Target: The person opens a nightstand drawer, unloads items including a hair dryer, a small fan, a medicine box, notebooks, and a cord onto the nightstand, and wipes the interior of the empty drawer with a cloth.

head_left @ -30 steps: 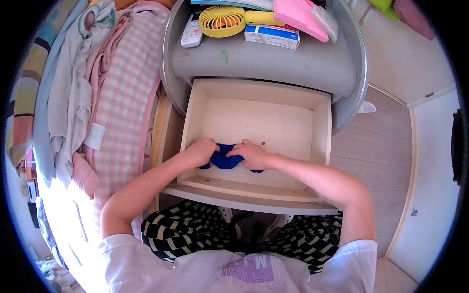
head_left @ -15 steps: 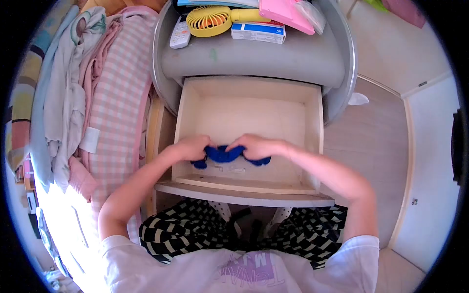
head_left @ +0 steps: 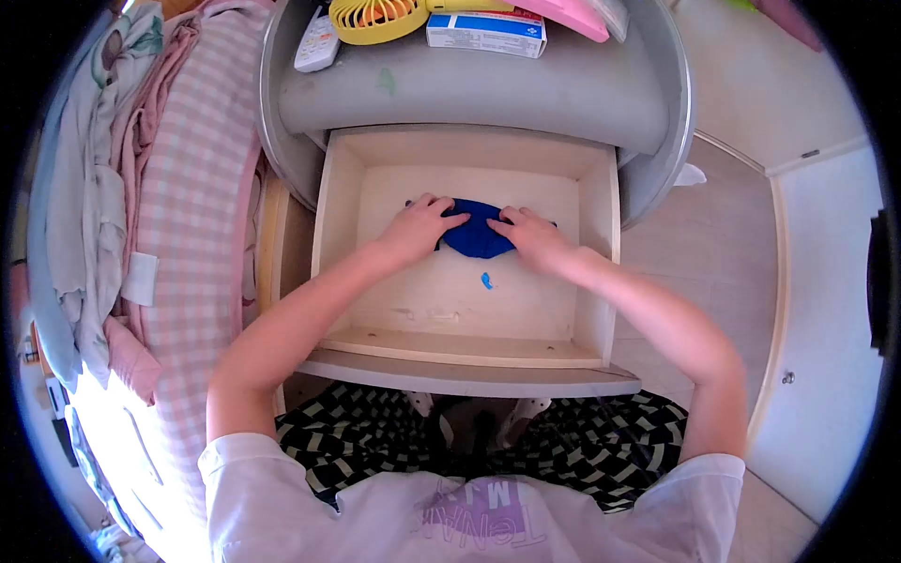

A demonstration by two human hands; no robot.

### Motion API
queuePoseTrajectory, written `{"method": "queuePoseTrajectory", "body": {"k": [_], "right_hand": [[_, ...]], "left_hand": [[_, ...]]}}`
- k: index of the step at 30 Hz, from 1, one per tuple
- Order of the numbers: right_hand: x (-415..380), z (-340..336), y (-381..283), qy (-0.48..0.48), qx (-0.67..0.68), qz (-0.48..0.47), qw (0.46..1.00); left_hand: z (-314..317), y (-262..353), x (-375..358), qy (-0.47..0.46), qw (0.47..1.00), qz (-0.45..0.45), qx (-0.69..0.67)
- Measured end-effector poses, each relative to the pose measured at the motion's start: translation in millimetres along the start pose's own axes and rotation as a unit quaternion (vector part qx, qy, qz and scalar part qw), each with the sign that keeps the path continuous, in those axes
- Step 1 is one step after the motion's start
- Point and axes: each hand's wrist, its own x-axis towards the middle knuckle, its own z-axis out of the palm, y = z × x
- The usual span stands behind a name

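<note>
A dark blue piece of cloth (head_left: 477, 230), curved along its edges, lies spread near the back of an open wooden drawer (head_left: 375, 296). What kind of cloth article it is, I cannot make out. My left hand (head_left: 422, 228) holds its left end, thumb pointing inward over the fabric. At the other end, my right hand (head_left: 533, 237) grips the cloth with thumb and fingers. Both hands partly cover its ends. Nearer to me on the drawer floor sits a small bright blue scrap (head_left: 487, 281), apart from the cloth.
Above the drawer, a grey shelf (head_left: 488, 94) bears a white remote control (head_left: 318, 41), a yellow fan (head_left: 375, 21), a blue-and-white box (head_left: 486, 34) and a pink item (head_left: 570, 14). Checked pink bedding (head_left: 202, 159) lies to the left. A white door (head_left: 831, 310) stands at right.
Both hands have moved away from me with the blue cloth, from the drawer's front to its back. The cloth is now spread flatter, and the bright blue scrap has come into view.
</note>
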Motion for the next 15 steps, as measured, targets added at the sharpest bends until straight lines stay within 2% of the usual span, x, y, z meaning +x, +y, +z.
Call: {"method": "queuePoseTrajectory", "body": {"k": [5, 6, 10, 15], "right_hand": [[-7.3, -5.1, -15.7, -0.1, 0.047, 0.045, 0.993], [-9.0, -2.3, -16.8, -0.102, 0.045, 0.046, 0.993], [-18.3, 5.8, -21.9, -0.094, 0.046, 0.005, 0.994], [-23.8, 15.9, -27.4, -0.13, 0.093, -0.038, 0.986]], "left_hand": [[3.3, 1.3, -5.9, -0.014, 0.998, 0.054, 0.039], [-0.3, 3.1, -6.9, -0.039, 0.997, 0.058, 0.035], [-9.7, 9.8, -15.4, -0.108, 0.992, 0.069, 0.017], [-10.6, 22.3, -33.0, -0.129, 0.988, 0.081, 0.012]]}}
